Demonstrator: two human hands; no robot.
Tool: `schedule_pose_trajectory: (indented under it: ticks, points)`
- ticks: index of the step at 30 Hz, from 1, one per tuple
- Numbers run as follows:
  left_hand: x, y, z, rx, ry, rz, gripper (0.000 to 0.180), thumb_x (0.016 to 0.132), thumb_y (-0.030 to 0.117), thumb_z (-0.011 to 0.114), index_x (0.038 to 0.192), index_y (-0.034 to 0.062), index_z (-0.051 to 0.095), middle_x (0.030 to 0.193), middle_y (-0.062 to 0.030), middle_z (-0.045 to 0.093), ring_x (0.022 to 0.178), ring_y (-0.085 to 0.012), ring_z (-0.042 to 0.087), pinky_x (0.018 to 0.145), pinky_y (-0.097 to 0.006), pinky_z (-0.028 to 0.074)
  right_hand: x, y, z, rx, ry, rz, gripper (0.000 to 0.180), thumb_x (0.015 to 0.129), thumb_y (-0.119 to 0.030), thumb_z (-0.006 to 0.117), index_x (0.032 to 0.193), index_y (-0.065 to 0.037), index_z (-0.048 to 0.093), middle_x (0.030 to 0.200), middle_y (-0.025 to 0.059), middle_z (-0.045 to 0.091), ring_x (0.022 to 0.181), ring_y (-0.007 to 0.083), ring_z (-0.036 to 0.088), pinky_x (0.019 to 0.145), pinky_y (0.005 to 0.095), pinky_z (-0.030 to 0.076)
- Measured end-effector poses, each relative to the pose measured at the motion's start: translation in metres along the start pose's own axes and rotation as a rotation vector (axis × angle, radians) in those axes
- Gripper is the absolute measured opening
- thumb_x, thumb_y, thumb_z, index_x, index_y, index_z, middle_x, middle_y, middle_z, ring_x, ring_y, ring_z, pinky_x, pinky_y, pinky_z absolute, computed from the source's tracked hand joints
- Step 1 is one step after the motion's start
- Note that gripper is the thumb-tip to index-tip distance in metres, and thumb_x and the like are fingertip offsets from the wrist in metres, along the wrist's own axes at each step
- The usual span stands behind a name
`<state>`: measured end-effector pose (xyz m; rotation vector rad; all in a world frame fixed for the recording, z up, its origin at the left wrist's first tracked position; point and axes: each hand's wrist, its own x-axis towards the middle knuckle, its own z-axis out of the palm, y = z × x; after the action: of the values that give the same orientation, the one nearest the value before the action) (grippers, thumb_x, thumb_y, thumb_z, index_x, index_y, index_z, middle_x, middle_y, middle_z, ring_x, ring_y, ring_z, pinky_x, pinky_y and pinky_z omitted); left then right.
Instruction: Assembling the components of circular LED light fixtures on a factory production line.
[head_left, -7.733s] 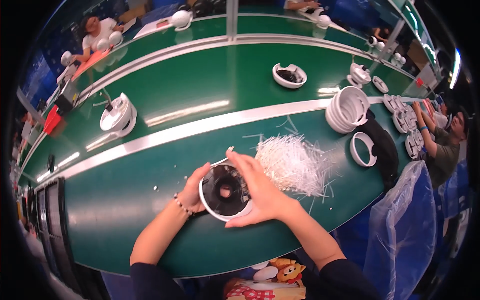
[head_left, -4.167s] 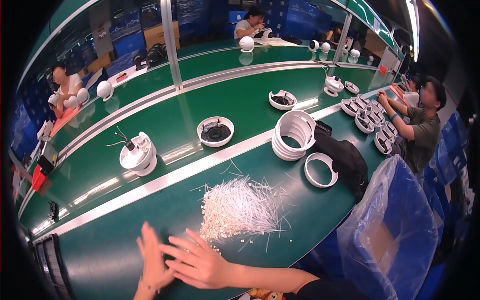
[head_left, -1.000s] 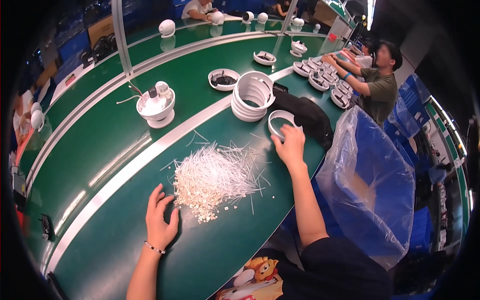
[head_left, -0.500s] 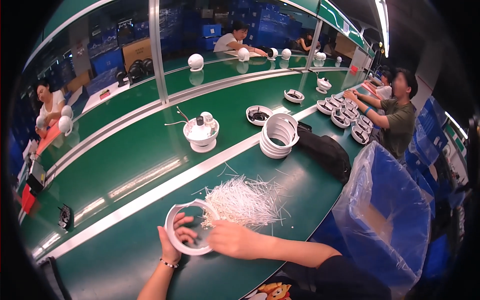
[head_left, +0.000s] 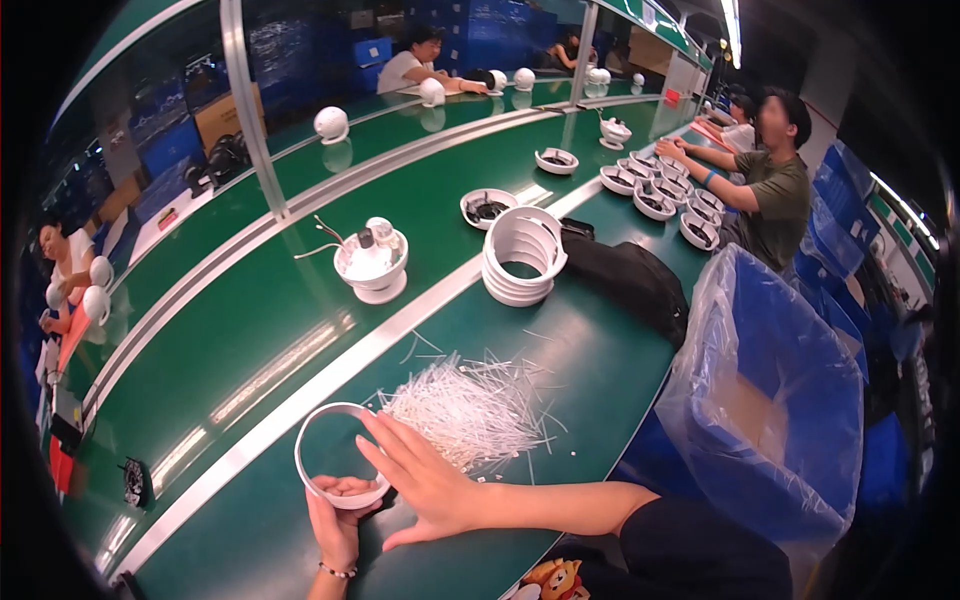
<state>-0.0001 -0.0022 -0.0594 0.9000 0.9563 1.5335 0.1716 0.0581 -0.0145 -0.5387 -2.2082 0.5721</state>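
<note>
A white plastic ring [head_left: 304,455] is tilted up above the green bench, gripped at its lower rim by my left hand [head_left: 335,528], whose fingers curl over it. My right hand [head_left: 430,487] has its fingers stretched out flat, lying against or just beside the ring's right side; exact contact is unclear. Beyond the right hand lies a heap of thin white plastic strips [head_left: 470,405] that look like cable ties. Farther back stands a stack of similar white rings [head_left: 518,270].
A white round housing with wires [head_left: 370,265] stands on the green conveyor [head_left: 240,330]. Black cloth [head_left: 625,285] lies right of the rings. A blue bin lined with clear plastic [head_left: 770,370] stands at right. A co-worker [head_left: 775,185] handles several white bowl-shaped parts [head_left: 655,205].
My right hand has opened from a closed grip at the ring's edge into stretched fingers. The ring has turned in my left hand, which now holds its lower rim. The whole view has shifted.
</note>
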Motion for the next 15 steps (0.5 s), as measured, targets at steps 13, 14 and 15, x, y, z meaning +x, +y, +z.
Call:
schedule_pose_trajectory:
  ticks: [13,14,15]
  points:
    - [-0.037,-0.006,0.010,0.331,-0.395,0.461,0.038,0.082,0.031,0.050,0.096,0.0016,0.030,0.081,-0.0234,0.056,0.077,-0.0306,0.059,0.072,-0.037,0.049,-0.002,-0.001,0.009,0.204,-0.035,-0.079,0.108,0.059,-0.039,0.073,0.136,-0.005,0.007,0.139,0.0259,0.005,0.128,0.0433,0.006,0.099,0.0565,0.010]
    - [-0.042,-0.005,0.013,0.324,-0.367,0.413,0.041,0.080,0.032,0.053,0.094,0.0010,0.030,0.082,-0.0244,0.057,0.079,-0.0324,0.060,0.074,-0.039,0.049,-0.003,0.000,0.007,0.182,-0.027,-0.066,0.110,0.058,-0.041,0.074,0.136,-0.005,0.007,0.139,0.0262,0.005,0.128,0.0428,0.006,0.100,0.0550,0.009]
    - [-0.042,-0.007,0.013,0.329,-0.327,0.406,0.044,0.078,0.031,0.055,0.093,-0.0045,0.034,0.082,-0.0239,0.059,0.079,-0.0306,0.061,0.074,-0.037,0.049,-0.004,0.003,0.008,0.208,-0.033,-0.060,0.110,0.057,-0.040,0.075,0.136,-0.005,0.007,0.139,0.0265,0.006,0.128,0.0428,0.007,0.101,0.0540,0.009]
